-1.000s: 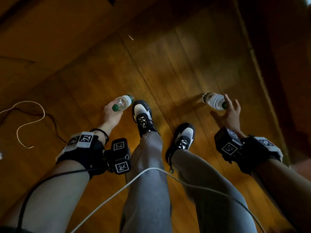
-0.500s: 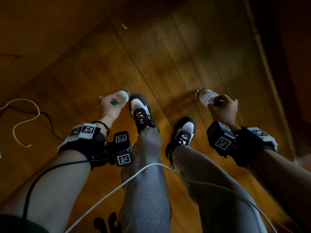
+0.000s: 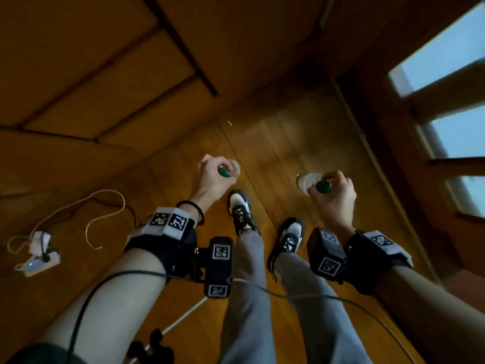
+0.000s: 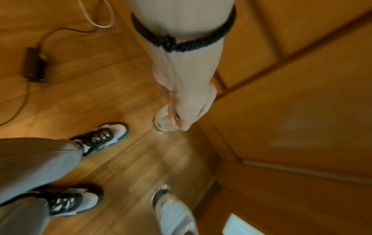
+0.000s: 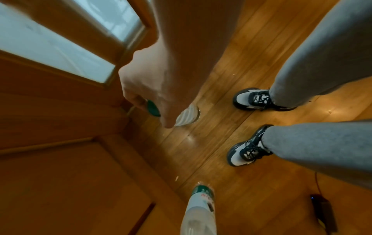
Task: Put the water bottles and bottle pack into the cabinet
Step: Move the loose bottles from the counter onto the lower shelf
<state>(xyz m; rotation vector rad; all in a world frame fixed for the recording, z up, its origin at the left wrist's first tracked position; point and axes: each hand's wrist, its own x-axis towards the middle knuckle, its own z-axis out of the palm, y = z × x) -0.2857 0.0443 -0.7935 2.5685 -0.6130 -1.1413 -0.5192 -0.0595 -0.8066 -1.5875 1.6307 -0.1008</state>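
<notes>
Two clear water bottles with green caps hang upright by their necks above the wooden floor. My left hand [image 3: 214, 177] grips the left bottle [image 3: 234, 168] just under its cap, in front of my left shoe. The left wrist view shows the same hand [image 4: 188, 109] over that bottle's base [image 4: 164, 124]. My right hand [image 3: 332, 191] grips the right bottle [image 3: 304, 182] at its neck, and the right wrist view shows this hand [image 5: 155, 93] on the ribbed bottle [image 5: 188, 117]. Panelled wooden cabinet doors [image 3: 105, 74] stand shut at the upper left. No bottle pack is in view.
A white power strip [image 3: 36, 261] with looping cables lies on the floor at the left, and a black adapter [image 4: 34, 66] lies near it. A wooden door with glass panes [image 3: 446, 74] stands at the right. My shoes [image 3: 240, 208] are between the two bottles.
Both bottles lay on the floor a second ago. My right hand has closed on its bottle, and both hands have lifted the bottles upright by the necks. The view has tilted up toward the cabinet.
</notes>
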